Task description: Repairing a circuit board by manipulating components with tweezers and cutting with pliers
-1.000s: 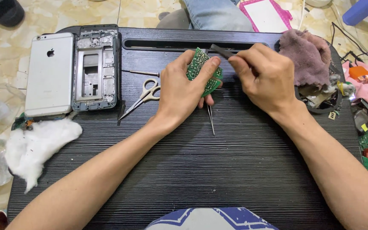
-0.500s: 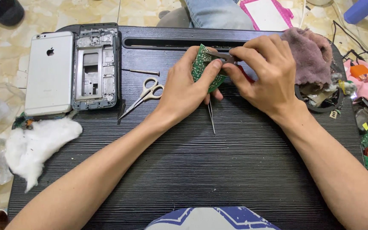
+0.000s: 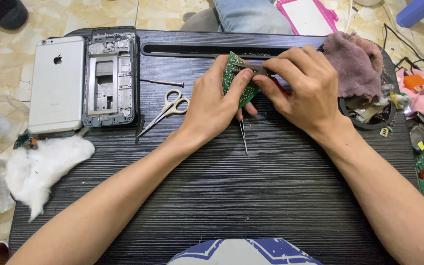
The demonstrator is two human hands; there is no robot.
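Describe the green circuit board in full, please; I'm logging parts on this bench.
The green circuit board is small, with pale printed markings and tiny solder spots on its visible face. It stands tilted on edge above the black ridged lap desk, gripped by the left hand, whose thumb lies across it. The right hand presses a dark slim tool against its upper part. Its far side is hidden.

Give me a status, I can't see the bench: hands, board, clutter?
Left hand grips green circuit board. Right hand presses dark tool onto it. Tweezers and scissors lie nearby, not blocking.
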